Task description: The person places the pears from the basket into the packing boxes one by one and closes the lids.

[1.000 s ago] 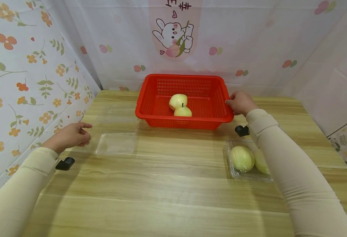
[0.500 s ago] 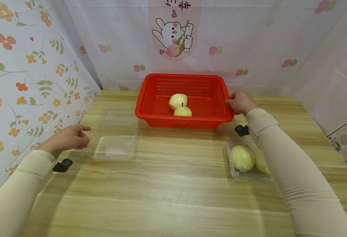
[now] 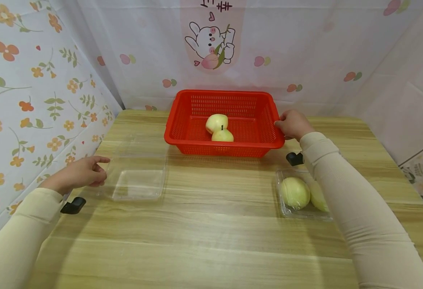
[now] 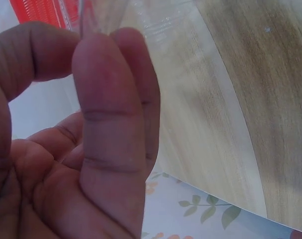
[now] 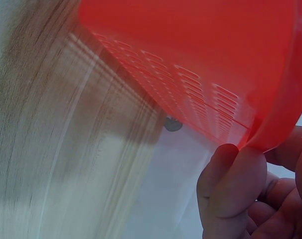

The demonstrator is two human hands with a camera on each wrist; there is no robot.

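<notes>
My left hand (image 3: 83, 172) pinches the left edge of a clear plastic box (image 3: 137, 197) on the table's left side. In the left wrist view, thumb and fingertips meet on its thin transparent edge. My right hand (image 3: 295, 125) grips the right rim of a red plastic basket (image 3: 197, 150) at the back. The right wrist view has thumb and fingers on that red rim. Inside the basket, two pale yellow pears, one behind (image 3: 216, 123) and one in front with a stem (image 3: 222, 135), lie together.
On the right, a clear container (image 3: 283, 210) holds pale yellow round fruit (image 3: 295, 193), partly hidden under my right sleeve (image 3: 356, 204). A wooden table (image 3: 197, 241) spreads below. Printed cloth (image 3: 143, 32) hangs behind the basket and along the sides.
My left hand has drawn the clear plastic box a little toward me and slightly left. The right hand, the red basket and its pears stay practically where they were.
</notes>
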